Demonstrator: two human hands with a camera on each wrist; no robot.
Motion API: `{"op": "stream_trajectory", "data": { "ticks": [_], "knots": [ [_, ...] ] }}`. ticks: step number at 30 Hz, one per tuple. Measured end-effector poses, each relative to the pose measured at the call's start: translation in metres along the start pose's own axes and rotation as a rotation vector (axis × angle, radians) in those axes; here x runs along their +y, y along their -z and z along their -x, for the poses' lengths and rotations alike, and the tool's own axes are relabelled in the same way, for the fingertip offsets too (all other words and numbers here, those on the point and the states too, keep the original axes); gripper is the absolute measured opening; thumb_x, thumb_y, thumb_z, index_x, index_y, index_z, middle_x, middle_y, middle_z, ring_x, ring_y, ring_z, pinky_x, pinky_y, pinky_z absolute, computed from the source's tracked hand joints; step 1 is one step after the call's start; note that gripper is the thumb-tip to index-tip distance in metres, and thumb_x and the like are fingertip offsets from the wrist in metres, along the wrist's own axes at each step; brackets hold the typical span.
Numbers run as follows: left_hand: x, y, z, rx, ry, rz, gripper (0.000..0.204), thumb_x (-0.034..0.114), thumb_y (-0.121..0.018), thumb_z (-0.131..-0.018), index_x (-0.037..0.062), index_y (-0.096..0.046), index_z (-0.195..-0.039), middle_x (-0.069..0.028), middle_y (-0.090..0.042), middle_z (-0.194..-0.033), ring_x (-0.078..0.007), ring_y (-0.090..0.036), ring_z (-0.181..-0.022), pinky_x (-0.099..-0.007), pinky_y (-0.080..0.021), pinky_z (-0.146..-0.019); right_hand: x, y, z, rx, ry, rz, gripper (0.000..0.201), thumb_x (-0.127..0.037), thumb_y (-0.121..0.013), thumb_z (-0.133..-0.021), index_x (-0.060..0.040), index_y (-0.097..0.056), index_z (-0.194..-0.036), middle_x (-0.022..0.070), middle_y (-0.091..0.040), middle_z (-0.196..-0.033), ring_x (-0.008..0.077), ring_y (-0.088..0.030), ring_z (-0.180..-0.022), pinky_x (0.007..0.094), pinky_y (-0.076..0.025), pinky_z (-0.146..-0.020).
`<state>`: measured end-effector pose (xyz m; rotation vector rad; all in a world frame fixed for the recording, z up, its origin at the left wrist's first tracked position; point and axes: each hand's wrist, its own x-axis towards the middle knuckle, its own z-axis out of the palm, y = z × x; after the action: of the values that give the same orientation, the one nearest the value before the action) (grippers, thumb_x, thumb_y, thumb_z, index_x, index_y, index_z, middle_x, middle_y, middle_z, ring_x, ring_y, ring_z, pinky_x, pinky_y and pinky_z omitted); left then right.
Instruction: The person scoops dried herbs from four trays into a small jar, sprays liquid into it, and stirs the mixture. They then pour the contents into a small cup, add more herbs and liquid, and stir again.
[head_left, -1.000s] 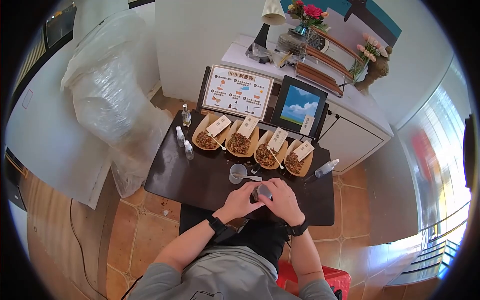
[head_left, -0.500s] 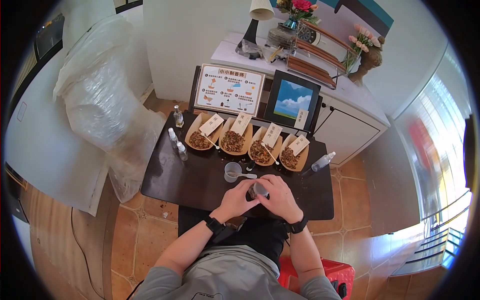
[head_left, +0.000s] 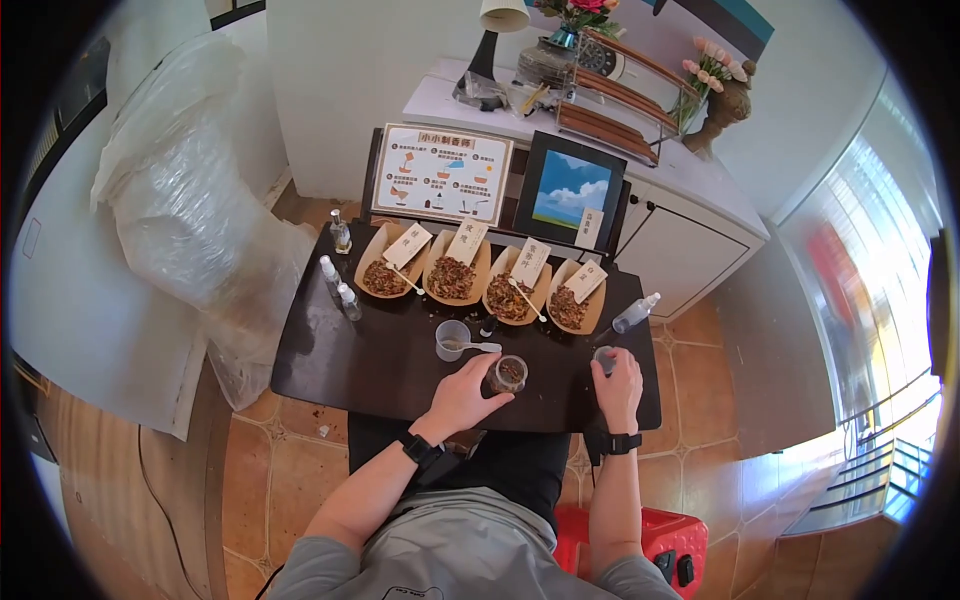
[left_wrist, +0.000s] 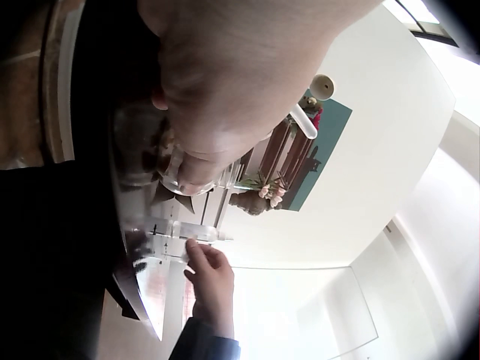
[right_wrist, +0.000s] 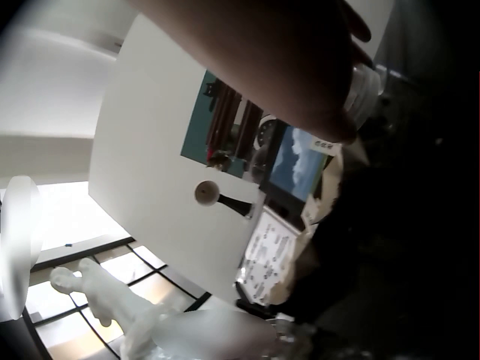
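Observation:
My left hand (head_left: 462, 400) holds a small clear glass jar (head_left: 511, 375) on the dark table, thumb and fingers around its side. Brown dried bits show through the jar's uncovered top. Farther right, near the table's right side, my right hand (head_left: 621, 386) grips a clear round lid (head_left: 604, 358), also seen as a clear lid (right_wrist: 363, 94) under the fingers in the right wrist view. Just beyond the left hand stands a clear plastic cup (head_left: 446, 336), with a white spoon (head_left: 480, 347) lying across it. A small dark vial (head_left: 488, 326) is beside the cup.
Several paper trays (head_left: 372, 250) of dried plant bits with labels line the back of the table (head_left: 330, 370). Small spray bottles (head_left: 349, 303) stand left, and another clear spray bottle (head_left: 636, 313) right. Behind rise an instruction board (head_left: 440, 172) and a framed picture (head_left: 575, 190).
Both hands were together around the jar. My right hand has moved right with the lid, leaving the jar's top uncovered in my left hand. The head view has shifted slightly.

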<state>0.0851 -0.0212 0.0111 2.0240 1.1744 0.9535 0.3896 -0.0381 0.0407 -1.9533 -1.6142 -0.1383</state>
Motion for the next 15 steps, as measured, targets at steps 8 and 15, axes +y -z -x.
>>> {"op": "stream_trajectory", "data": {
  "ticks": [8,15],
  "knots": [
    [-0.008,-0.004,0.0,-0.013,0.022,-0.011,0.067,0.037,-0.085,-0.086,0.008,-0.055,-0.139,-0.0126,-0.067,-0.136,-0.0369,-0.07,-0.112,-0.0447,-0.058,-0.092,-0.006,-0.011,0.014,0.18,0.125,0.039,0.03,-0.016,-0.081,-0.084,-0.0039,-0.067,-0.108,0.0209,-0.067,-0.13,0.0418,-0.06,-0.125,0.0486,-0.049,-0.106],
    [0.001,-0.001,0.001,-0.012,-0.092,-0.111,0.065,0.031,-0.079,-0.09,0.0046,-0.054,-0.143,-0.0149,-0.058,-0.147,-0.0394,-0.069,-0.112,-0.0459,-0.059,-0.091,-0.093,-0.017,0.04,-0.163,0.35,-0.515,0.067,-0.009,-0.077,-0.079,-0.0023,-0.054,-0.143,0.0208,-0.061,-0.139,0.0401,-0.057,-0.131,0.0469,-0.045,-0.114]
  ]
}}
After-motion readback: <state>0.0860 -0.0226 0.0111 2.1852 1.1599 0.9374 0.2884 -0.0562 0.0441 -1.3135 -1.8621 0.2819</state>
